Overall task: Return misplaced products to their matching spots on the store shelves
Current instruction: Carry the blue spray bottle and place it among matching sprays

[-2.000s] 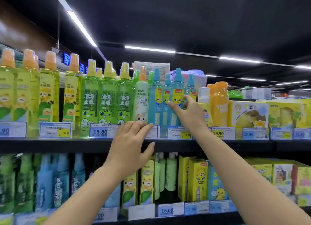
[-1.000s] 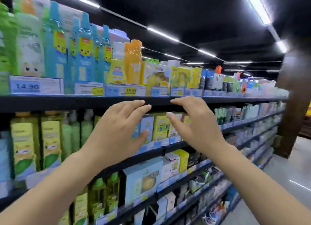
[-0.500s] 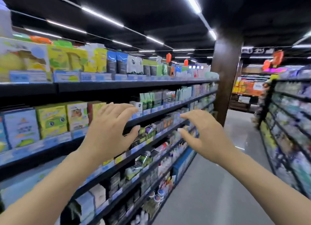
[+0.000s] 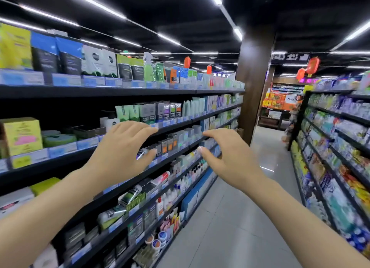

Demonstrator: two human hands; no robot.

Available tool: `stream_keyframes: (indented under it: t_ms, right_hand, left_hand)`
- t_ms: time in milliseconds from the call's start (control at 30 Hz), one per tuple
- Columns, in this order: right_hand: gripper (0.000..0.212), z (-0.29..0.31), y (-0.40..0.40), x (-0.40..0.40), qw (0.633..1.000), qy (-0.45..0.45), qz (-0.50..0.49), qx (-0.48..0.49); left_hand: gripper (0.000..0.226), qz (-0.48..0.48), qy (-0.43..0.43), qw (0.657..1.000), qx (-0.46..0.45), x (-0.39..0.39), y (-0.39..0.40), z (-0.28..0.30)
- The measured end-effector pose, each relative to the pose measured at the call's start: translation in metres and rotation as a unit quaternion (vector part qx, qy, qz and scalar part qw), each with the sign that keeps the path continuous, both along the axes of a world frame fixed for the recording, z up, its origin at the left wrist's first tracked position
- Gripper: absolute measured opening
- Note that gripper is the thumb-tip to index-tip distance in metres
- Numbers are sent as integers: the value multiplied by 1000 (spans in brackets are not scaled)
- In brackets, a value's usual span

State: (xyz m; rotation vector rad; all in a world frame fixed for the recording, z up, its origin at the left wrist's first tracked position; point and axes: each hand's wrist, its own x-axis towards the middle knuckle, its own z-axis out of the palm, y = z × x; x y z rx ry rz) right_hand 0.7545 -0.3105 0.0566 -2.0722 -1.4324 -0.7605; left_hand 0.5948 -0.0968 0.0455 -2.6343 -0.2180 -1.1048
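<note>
**Both hands empty, no misplaced item picked out**

While the left hand (image 4: 122,151) and right hand (image 4: 230,157) hang in mid-air over the aisle, neither holds anything; fingers (image 4: 140,127) of both are spread and loosely arched, thumbs apart from the rest, nothing between them; palms face down and forward.

Key relation: the shelves (image 4: 120,91) run along the left side, long axis receding away down the aisle toward the dark pillar (image 4: 254,83); so any product on that run lies left and forward of the fingers, and the left hand is the nearer one; the right hand sits over the floor (image 4: 230,217), further from that stock. A second run of shelves (image 4: 330,137) stands on the right, well apart from either hand.

Task's thing: can't tell which product is out of place; rows are blurred, labels unreadable. Nearest stock is a yellow box (image 4: 22,135) on the left, then tubes and small cartons (image 4: 168,143) beyond the left fingertips, then pale bottles further on.

Judgement: this is a search step; next move needs a target spotted first, then probably a left-hand reach.
</note>
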Motion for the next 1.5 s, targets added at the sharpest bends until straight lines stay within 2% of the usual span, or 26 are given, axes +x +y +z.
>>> stream_keyframes:
  t_ms: [233,367,500,1000,1200,1500]
  right_hand:
    - [46,-12,71,102,1000,-11,20,-3]
    - [44,-1,122,161,999,-8,33,-5]
    - [41,9,170,214,998,9,59,33]
    - [43,41,363,384,972,14,232,43]
    - [44,68,443,416,946,48,318,47]
    - [53,119,523,399,906,89,397,113]
  left_hand:
    - [55,32,3,999,13,89,73,-15]
    - [57,57,-14,998,6,141,120,-4]
    - [57,82,-33,996,8,185,167,12]
    - [59,286,-98,951,56,295,293,55]
    - [50,314,-124,936,103,309,326,60]
    - [50,361,-121,907,180,315,341,54]
